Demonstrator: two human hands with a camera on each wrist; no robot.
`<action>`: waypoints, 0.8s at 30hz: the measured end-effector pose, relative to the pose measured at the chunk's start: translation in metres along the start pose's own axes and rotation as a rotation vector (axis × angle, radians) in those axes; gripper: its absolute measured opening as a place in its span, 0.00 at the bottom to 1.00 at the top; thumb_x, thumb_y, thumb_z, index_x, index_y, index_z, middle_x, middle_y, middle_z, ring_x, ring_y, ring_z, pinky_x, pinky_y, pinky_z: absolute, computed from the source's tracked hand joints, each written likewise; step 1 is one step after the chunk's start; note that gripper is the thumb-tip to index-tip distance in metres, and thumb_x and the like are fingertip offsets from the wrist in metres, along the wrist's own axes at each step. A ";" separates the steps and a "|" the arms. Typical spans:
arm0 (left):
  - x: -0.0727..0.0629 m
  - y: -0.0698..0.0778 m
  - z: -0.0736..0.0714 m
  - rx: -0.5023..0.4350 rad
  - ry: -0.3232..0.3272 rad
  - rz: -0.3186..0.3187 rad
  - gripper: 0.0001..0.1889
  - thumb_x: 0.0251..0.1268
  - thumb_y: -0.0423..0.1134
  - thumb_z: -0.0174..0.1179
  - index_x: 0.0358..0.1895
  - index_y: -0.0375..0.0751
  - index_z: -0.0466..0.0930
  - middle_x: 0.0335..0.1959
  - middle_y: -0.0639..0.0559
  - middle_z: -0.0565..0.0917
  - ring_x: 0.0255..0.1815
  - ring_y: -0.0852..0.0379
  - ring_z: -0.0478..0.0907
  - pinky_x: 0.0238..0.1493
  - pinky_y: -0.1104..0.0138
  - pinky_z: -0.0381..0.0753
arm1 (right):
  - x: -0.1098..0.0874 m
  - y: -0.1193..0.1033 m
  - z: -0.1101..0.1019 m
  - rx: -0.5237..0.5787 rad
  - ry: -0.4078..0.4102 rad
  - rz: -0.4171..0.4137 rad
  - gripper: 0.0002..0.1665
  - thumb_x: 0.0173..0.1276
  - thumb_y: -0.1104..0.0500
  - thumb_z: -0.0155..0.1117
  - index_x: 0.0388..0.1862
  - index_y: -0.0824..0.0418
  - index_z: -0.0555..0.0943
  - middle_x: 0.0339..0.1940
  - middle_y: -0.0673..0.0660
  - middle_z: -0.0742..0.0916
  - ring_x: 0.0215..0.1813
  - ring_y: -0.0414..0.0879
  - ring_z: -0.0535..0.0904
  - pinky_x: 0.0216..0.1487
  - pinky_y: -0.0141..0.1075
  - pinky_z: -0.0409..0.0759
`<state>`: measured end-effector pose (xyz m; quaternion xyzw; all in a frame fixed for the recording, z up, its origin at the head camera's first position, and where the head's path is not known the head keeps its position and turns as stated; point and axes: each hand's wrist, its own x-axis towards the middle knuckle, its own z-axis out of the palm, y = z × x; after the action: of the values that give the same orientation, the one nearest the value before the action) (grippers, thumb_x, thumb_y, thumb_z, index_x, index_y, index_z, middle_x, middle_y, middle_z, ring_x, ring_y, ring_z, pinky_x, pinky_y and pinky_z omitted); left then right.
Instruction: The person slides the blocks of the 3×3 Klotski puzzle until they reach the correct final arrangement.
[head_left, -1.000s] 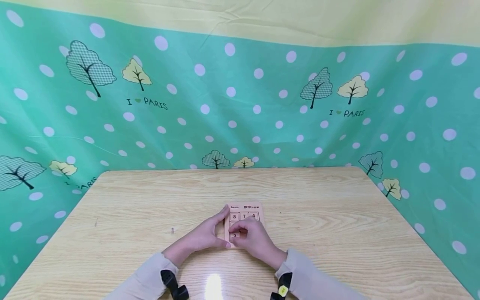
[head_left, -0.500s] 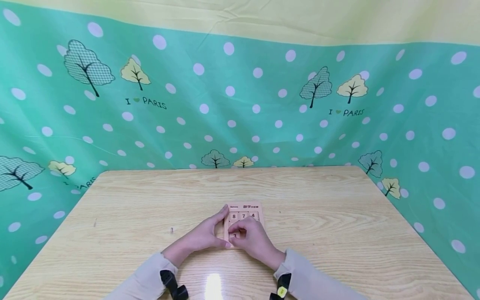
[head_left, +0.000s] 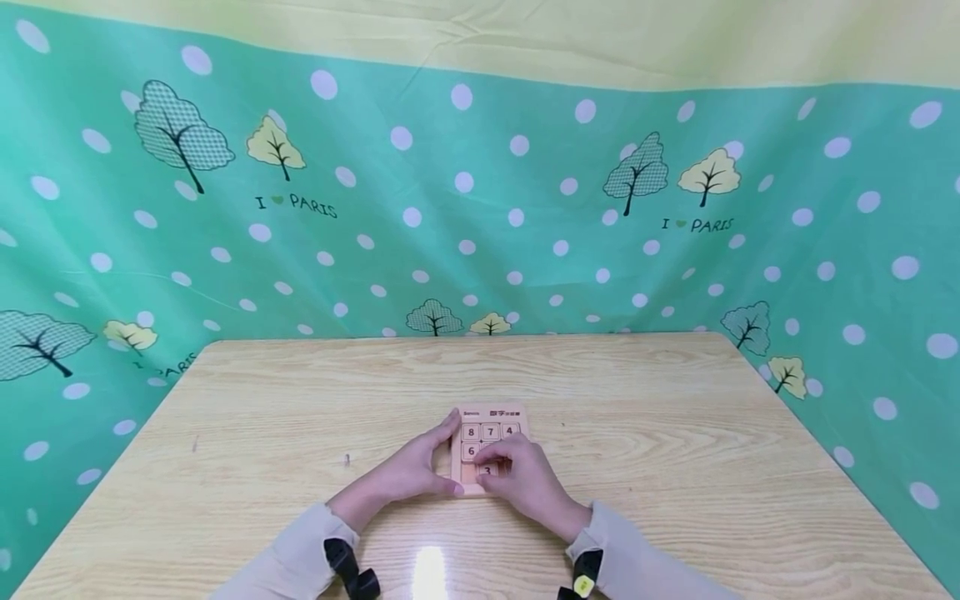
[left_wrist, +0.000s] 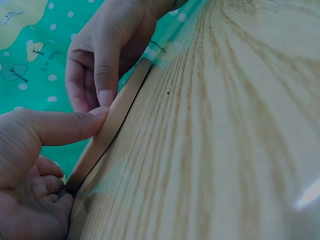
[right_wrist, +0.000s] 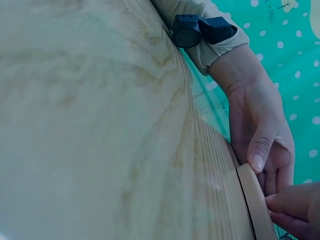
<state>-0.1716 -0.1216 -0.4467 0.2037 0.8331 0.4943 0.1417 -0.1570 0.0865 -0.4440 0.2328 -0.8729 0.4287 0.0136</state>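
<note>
A pinkish wooden number slide puzzle (head_left: 487, 407) lies flat on the table. My left hand (head_left: 408, 471) holds its left side, fingers at the upper corner and thumb (left_wrist: 80, 126) on the near edge. With thumb and index finger, my right hand (head_left: 528, 483) pinches the 3 tile (head_left: 487, 470) in the bottom row. To that tile's left the tray floor shows bare. Tiles 8, 7 and 4 (head_left: 510, 431) make up the top row, and the 6 tile (head_left: 470, 451) sits below the 8. My right hand covers the other tiles. Both wrist views show only the puzzle's side edge (right_wrist: 256, 205).
The pale wood-grain table (head_left: 300, 400) spreads out around the puzzle. Behind it and at both sides hangs a green dotted curtain (head_left: 480, 217) with tree prints. A black wrist camera (head_left: 350, 571) sits on my left sleeve, another (head_left: 583, 575) on my right.
The 3 tile has slid right from the bottom-left corner to the bottom middle, with my right hand moving along. The 6 tile has come into sight. My left hand stays in place.
</note>
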 end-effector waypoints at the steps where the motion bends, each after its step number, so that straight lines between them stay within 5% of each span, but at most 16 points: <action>1: 0.000 0.000 0.000 -0.001 -0.001 -0.001 0.56 0.42 0.36 0.73 0.74 0.36 0.45 0.76 0.45 0.43 0.76 0.46 0.40 0.74 0.52 0.40 | -0.001 0.001 -0.001 0.000 -0.001 -0.001 0.13 0.50 0.64 0.72 0.37 0.57 0.86 0.36 0.47 0.82 0.41 0.41 0.74 0.45 0.32 0.74; 16: 0.000 0.001 0.001 -0.012 -0.011 0.010 0.55 0.42 0.35 0.73 0.73 0.33 0.45 0.76 0.43 0.43 0.76 0.46 0.39 0.74 0.52 0.40 | -0.003 0.006 -0.009 0.019 -0.024 0.008 0.12 0.51 0.63 0.71 0.38 0.56 0.85 0.37 0.46 0.83 0.44 0.43 0.74 0.48 0.36 0.74; 24: 0.000 0.000 0.000 -0.001 -0.005 0.016 0.55 0.42 0.35 0.73 0.73 0.33 0.46 0.76 0.43 0.43 0.76 0.46 0.39 0.74 0.51 0.39 | 0.005 0.014 -0.010 0.056 0.031 -0.028 0.13 0.52 0.63 0.72 0.39 0.57 0.85 0.38 0.48 0.84 0.45 0.43 0.76 0.50 0.37 0.76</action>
<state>-0.1717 -0.1214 -0.4467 0.2116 0.8309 0.4952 0.1399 -0.1691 0.0990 -0.4466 0.2387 -0.8568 0.4564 0.0264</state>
